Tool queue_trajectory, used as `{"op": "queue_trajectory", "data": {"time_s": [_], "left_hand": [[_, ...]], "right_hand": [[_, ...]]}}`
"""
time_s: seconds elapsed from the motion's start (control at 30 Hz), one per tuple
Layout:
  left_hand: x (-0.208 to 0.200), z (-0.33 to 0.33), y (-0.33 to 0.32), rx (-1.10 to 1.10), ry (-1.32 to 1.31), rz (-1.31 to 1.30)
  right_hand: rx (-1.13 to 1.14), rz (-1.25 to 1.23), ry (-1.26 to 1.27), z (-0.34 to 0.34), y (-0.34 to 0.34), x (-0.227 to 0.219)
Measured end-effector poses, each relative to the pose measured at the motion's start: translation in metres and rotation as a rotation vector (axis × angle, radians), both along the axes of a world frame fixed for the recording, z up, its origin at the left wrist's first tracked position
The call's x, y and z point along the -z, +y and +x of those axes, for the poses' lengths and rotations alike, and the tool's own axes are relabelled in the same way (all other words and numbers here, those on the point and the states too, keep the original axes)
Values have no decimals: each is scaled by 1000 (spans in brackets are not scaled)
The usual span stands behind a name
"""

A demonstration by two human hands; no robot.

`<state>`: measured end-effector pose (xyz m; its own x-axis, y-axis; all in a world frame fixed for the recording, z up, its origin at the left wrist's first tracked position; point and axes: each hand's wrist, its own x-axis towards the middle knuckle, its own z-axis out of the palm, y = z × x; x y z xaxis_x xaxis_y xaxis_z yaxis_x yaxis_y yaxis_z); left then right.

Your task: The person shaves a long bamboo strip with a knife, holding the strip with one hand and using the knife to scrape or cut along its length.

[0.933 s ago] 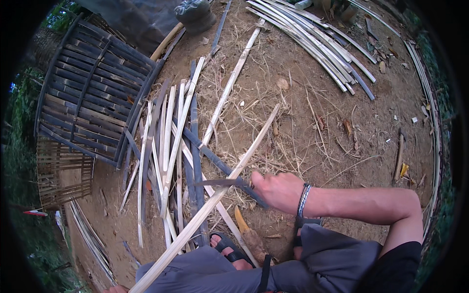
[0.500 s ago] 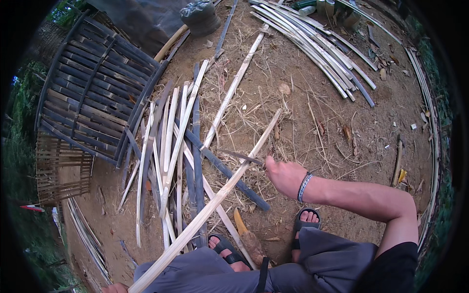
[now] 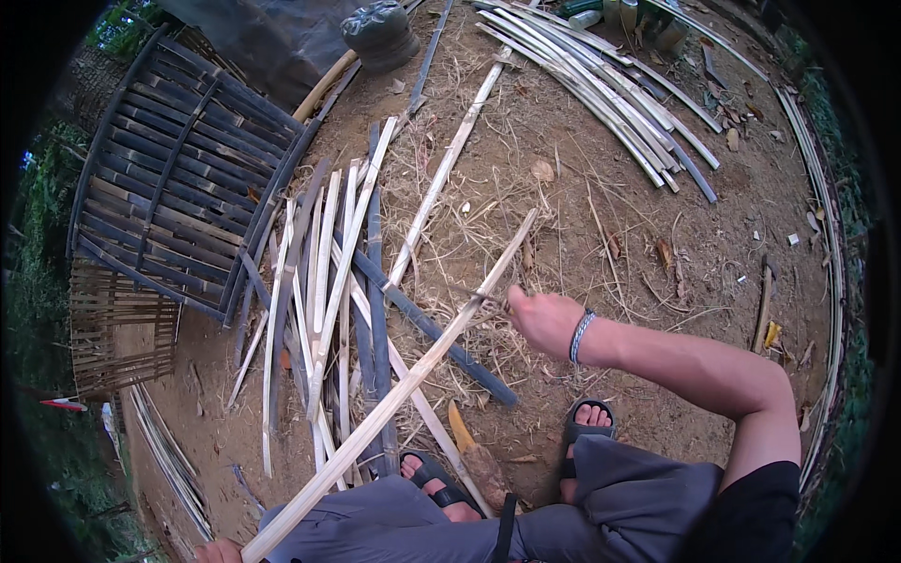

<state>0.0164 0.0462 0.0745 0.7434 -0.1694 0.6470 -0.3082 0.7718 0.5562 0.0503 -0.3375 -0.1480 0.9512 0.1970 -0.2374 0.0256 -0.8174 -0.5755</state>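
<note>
Right-hand fingers (image 3: 519,302) clench a knife (image 3: 482,296), apparently shaving the bamboo strip (image 3: 404,388) the left hand (image 3: 218,552) grips; next stroke wants steadiness.

Room beyond right hand (image 3: 544,324); strips (image 3: 353,235) crowd left

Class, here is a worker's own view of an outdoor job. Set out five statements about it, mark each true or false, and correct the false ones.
1. The right hand grips a knife whose blade crosses a pale strip. True.
2. The left hand is at the pale strip's far end. False: the left hand is at the near end, by the picture's lower edge.
3. The bracelet is on the left wrist. False: the bracelet is on the right wrist.
4. Both feet wear sandals. True.
5. The dark slatted rack is at the right. False: the rack is at the upper left.
</note>
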Motion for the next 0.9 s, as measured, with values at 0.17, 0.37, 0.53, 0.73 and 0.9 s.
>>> {"op": "queue_trajectory", "data": {"time_s": [0.17,0.37,0.53,0.73,0.9], "left_hand": [[6,-5,4,18,18,-211],[0,-5,-10,-10,7,-81],[4,-4,3,-1,15,-163],[0,-2,7,-68,21,-43],[9,2,26,22,6,-185]], "right_hand": [[8,15,76,-12,18,-22],[101,-63,3,0,-23,28],[8,2,95,1,1,1],[83,-8,119,10,-20,23],[112,-72,87,9,-36,38]]}}
